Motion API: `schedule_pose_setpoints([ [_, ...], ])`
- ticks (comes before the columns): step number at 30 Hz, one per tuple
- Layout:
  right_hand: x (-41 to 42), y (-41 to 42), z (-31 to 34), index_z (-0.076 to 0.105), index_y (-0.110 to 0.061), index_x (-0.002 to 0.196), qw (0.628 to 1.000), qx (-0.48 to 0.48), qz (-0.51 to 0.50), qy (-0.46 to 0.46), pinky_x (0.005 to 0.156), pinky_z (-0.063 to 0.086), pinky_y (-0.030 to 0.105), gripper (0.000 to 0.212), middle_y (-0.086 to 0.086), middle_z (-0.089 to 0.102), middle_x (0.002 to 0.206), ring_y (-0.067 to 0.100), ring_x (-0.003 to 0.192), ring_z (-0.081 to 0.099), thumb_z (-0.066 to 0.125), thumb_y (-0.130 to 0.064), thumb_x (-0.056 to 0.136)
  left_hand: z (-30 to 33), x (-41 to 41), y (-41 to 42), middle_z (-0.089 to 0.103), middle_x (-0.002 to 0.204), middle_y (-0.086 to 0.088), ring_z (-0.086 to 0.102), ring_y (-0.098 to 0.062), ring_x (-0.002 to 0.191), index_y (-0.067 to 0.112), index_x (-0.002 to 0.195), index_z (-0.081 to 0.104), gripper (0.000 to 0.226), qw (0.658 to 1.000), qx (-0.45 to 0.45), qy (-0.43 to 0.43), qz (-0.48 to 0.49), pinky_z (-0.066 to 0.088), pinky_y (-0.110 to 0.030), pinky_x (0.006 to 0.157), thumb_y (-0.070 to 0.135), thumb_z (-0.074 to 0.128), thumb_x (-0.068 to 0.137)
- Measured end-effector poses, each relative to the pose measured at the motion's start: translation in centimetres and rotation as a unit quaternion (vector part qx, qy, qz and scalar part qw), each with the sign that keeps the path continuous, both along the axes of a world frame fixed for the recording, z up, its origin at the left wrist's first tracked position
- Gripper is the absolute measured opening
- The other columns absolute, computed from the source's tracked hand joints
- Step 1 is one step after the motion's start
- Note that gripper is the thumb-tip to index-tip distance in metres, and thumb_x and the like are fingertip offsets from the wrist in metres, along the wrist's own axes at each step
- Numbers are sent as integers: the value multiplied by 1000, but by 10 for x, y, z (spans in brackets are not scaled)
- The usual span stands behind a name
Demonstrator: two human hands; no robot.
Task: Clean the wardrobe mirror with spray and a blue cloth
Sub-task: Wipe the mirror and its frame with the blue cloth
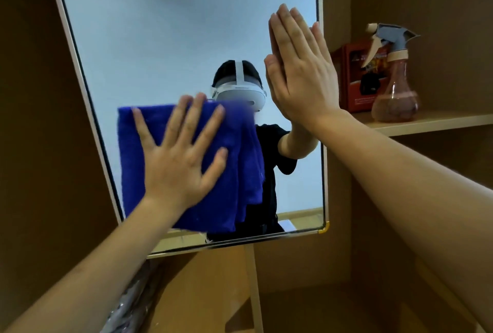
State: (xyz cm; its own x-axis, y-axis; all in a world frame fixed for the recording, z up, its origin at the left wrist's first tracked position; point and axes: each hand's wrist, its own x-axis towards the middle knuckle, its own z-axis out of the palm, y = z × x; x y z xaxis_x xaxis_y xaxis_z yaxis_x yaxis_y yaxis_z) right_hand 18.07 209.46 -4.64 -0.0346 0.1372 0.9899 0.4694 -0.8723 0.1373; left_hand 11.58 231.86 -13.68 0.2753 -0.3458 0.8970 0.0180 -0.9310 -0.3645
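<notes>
Head view shows my left hand (178, 154) spread flat, fingers apart and straight, pressing the blue cloth (240, 167) against the lower part of the mirror (160, 39). The cloth hangs in folds to the right of my palm, down almost to the mirror's bottom edge. My right hand (301, 71) lies flat on the glass near its right edge, fingers straight and together, holding nothing. The spray bottle (394, 87) stands upright on a wooden shelf (440, 122) to the right of the mirror, well apart from both hands, with a red box (354, 79) just beside it.
</notes>
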Motion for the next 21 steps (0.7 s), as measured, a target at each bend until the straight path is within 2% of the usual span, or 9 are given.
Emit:
schedule_pose_setpoints([
  [3, 0, 0, 0, 27, -10, 152, 1000, -1, -2, -1, 121, 7, 36, 54, 6, 26, 159, 20, 149, 19, 32, -32, 103, -48, 3, -20, 26, 158, -4, 23, -24, 147, 30, 150, 31, 63, 993, 110, 24, -22, 4, -73, 108, 52, 42, 92],
  [5, 1, 0, 0, 27, -10, 152, 1000, -1, -5, -1, 122, 7, 36, 54, 6, 26, 159, 20, 149, 19, 32, -33, 104, -71, 4, -35, 25, 159, -4, 23, -24, 147, 30, 151, 29, 64, 988, 142, 47, -24, 5, -73, 109, 54, 42, 92],
  [11, 2, 1, 1, 30, -8, 151, 1000, 3, -5, -11, 121, 10, 38, 54, 8, 29, 158, 22, 148, 23, 33, -32, 103, -82, 12, -79, 19, 161, -4, 15, -23, 149, 31, 153, 21, 64, 985, 144, 93, -25, 3, -70, 111, 56, 33, 95],
  [16, 3, 2, 0, 31, -7, 151, 1000, 6, -1, -19, 121, 10, 37, 54, 9, 30, 158, 23, 147, 24, 33, -32, 103, -79, 22, -120, 20, 161, -3, 14, -23, 149, 30, 154, 19, 65, 980, 163, 105, -55, -7, -66, 112, 56, 33, 96],
  [21, 6, 2, 0, 32, -7, 150, 1000, 8, -8, -25, 121, 10, 36, 52, 9, 30, 158, 23, 147, 24, 33, -31, 103, -80, 27, -127, 17, 161, -2, 13, -22, 149, 30, 154, 15, 64, 976, 174, 106, -74, -5, -64, 114, 55, 32, 97],
])
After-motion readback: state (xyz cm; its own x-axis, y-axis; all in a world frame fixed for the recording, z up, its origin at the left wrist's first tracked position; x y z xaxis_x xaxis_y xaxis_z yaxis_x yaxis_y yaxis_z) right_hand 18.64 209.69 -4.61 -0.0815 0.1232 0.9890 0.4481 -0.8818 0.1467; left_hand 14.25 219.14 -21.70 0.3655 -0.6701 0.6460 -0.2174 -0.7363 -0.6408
